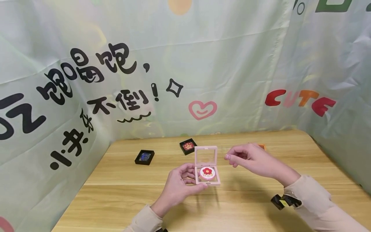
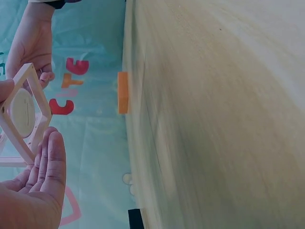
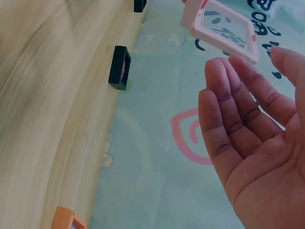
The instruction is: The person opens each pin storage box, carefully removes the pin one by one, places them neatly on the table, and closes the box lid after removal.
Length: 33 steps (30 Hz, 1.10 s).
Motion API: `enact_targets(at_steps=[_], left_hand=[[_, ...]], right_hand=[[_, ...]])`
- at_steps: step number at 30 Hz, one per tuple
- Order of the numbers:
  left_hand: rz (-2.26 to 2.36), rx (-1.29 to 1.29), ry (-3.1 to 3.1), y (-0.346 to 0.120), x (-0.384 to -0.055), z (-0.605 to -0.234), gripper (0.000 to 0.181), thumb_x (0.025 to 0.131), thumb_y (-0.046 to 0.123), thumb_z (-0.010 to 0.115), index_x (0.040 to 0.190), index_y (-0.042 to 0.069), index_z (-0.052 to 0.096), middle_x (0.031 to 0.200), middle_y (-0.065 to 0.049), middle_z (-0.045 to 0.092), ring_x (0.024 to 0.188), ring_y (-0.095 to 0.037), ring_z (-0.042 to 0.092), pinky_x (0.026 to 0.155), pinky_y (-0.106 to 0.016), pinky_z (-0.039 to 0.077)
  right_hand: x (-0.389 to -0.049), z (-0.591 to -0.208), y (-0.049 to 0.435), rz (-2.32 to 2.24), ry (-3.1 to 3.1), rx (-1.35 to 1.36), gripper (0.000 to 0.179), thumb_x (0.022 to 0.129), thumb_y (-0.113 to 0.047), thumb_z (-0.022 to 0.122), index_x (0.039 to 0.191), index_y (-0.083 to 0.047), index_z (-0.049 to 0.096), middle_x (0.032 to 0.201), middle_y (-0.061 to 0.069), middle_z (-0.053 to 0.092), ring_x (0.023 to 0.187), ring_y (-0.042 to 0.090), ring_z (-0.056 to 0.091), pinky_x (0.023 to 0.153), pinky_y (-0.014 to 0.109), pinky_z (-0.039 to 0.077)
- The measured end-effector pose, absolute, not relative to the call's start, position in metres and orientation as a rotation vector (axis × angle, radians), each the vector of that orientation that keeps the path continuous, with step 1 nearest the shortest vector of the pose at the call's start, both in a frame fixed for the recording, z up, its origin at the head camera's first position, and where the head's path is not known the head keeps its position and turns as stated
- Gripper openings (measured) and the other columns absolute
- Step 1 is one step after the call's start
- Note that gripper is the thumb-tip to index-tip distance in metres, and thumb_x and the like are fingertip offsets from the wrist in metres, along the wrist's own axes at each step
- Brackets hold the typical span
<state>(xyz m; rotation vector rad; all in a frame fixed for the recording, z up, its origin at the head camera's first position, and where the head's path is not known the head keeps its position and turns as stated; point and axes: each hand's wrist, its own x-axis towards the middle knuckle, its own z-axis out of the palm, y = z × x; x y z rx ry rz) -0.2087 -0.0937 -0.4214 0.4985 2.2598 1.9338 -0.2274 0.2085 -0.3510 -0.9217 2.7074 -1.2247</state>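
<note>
My left hand [image 1: 175, 185] holds a small pink display case [image 1: 215, 183] above the table, with its thumb along the front edge and fingers at the left side. The case's clear-windowed lid [image 1: 206, 147] is raised. Within its lower half lies a round white badge [image 1: 207, 173] with a red flower. Right of the case, my right hand [image 1: 252, 159] hovers with loosely bent fingers and nothing in them. In the right wrist view, the fingertips [image 3: 217, 71] are near the lid's corner. The left wrist view catches the pink case [image 2: 42, 90] from the side.
On the wooden table [image 1: 121, 199] lie a black case [image 1: 144, 157] with a blue insert at the left and another black case [image 1: 188, 146] with a red insert behind the pink one. An orange case [image 2: 123, 93] sits beyond my right hand. A printed cloth [image 1: 232, 71] encloses the table's back and sides.
</note>
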Motion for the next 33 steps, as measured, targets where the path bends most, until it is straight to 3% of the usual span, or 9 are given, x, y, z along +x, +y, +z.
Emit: enact_targets(at_steps=[4,9,17,28,33], left_hand=[[1.928,0.495,2.264,-0.094,-0.209,-0.421,0.061,0.078,0.01,0.095,0.131,0.0,0.067,0.108,-0.011,0.072,0.093,-0.02,0.072,0.083,-0.025,0.067],[1.929,0.488,2.267,-0.094,-0.209,-0.422,0.062,0.078,0.011,0.095,0.132,-0.001,0.066,0.108,-0.01,0.073,0.092,-0.018,0.072,0.083,-0.025,0.067],[1.932,0.477,2.284,-0.094,-0.209,-0.422,0.061,0.077,0.011,0.096,0.13,0.0,0.067,0.107,-0.01,0.073,0.091,-0.017,0.072,0.081,-0.024,0.067],[1.946,0.477,2.267,-0.093,-0.211,-0.424,0.059,0.078,0.012,0.096,0.129,0.0,0.068,0.113,-0.027,0.071,0.089,-0.016,0.072,0.081,-0.023,0.067],[1.944,0.493,2.269,-0.093,-0.213,-0.425,0.058,0.079,0.012,0.095,0.128,0.001,0.068,0.111,-0.027,0.072,0.089,-0.015,0.072,0.08,-0.023,0.067]], right_hand=[[-0.221,-0.347,0.205,-1.206,2.729,-0.936,0.015,0.109,-0.03,0.066,0.109,-0.02,0.077,0.087,-0.012,0.073,0.078,0.004,0.067,0.066,0.025,0.059],[-0.215,-0.343,0.196,-1.17,2.786,-0.971,0.014,0.106,-0.033,0.071,0.107,-0.022,0.079,0.09,-0.015,0.075,0.081,0.0,0.068,0.07,0.024,0.061],[-0.207,-0.34,0.18,-1.106,2.849,-0.969,0.024,0.099,-0.039,0.078,0.11,-0.017,0.08,0.091,-0.015,0.075,0.084,-0.003,0.067,0.073,0.023,0.061],[-0.207,-0.343,0.154,-0.992,2.926,-1.009,0.027,0.092,-0.034,0.087,0.11,-0.014,0.081,0.098,-0.009,0.078,0.089,0.004,0.07,0.077,0.022,0.062],[-0.208,-0.345,0.146,-0.952,2.959,-0.976,0.03,0.089,-0.035,0.089,0.109,-0.015,0.083,0.095,-0.01,0.079,0.087,0.001,0.069,0.073,0.021,0.06]])
